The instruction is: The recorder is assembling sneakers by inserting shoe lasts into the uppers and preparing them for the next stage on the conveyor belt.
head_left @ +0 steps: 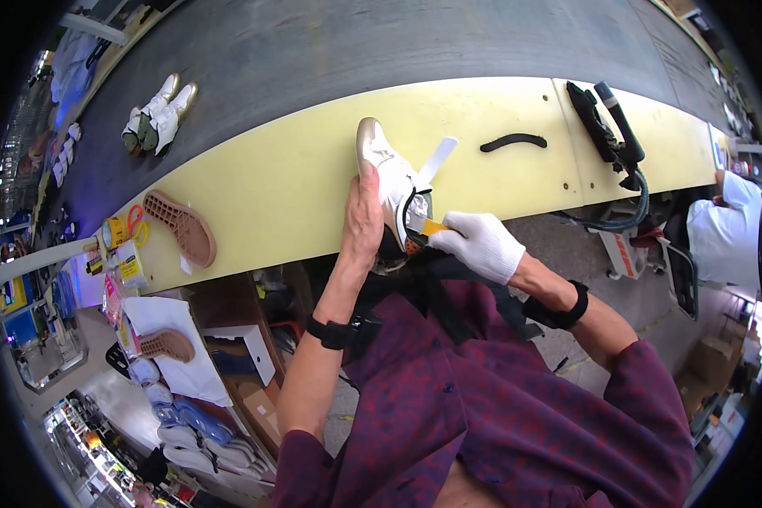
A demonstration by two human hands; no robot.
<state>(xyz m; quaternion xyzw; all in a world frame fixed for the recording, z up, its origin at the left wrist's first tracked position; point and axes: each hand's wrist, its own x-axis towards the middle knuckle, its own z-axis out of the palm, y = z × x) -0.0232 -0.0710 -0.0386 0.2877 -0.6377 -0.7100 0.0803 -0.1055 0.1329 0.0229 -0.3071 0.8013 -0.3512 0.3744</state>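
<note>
**Shoe held at bench edge, tool at its heel**

Left hand (362, 222), bare, is wrapped round a white shoe w/ gold toe (383, 162), fingers closed on its side, holding it toe-away at the near edge of the yellow bench (296, 169). Right hand (481, 244), in a white glove, fingers curled tight on a yellow-handled tool (427, 227); the tool tip meets the shoe's heel opening. A white strip (437, 159) sticks out from behind the shoe, up-right.

On the bench: brown sole (182, 227) lying tread-up to the left, w/ scissors (135, 222) and a tape roll (113, 232) just beyond it; a curved black strip (514, 141) to the right; black handheld tool w/ hose (611, 129) further right. Pair of white-and-gold shoes (157, 115) sits on the dark conveyor belt (398, 42), well apart. Another person in white (724, 229) stands at far right.
</note>
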